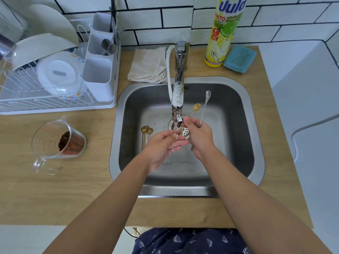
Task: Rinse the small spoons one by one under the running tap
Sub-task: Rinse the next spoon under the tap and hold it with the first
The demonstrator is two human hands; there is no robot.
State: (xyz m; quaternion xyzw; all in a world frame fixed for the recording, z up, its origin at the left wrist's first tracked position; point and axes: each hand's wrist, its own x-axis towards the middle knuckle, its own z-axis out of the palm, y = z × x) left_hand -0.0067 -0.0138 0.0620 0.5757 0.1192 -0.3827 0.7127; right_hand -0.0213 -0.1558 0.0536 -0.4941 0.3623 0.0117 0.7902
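Observation:
Both hands meet over the steel sink [238, 162], just below the tap spout [178, 120]. My right hand [199, 137] grips a silver spoon [205, 105] whose bowl points up and away, and it also holds a thin gold spoon [196, 107]. The fingertips of my left hand [163, 143] pinch the lower end of that gold spoon's handle beneath the spout. Several more small spoons [146, 133], gold and silver, lie on the sink floor to the left of the drain strainer [185, 132]. I cannot make out a stream of water.
A dish rack [55, 99] with plates and a white cutlery holder [99, 70] stands at the left. A glass measuring jug [58, 140] lies on the wooden counter. Behind the sink are a beige cloth [148, 65], a yellow detergent bottle [222, 33] and a blue sponge [240, 58].

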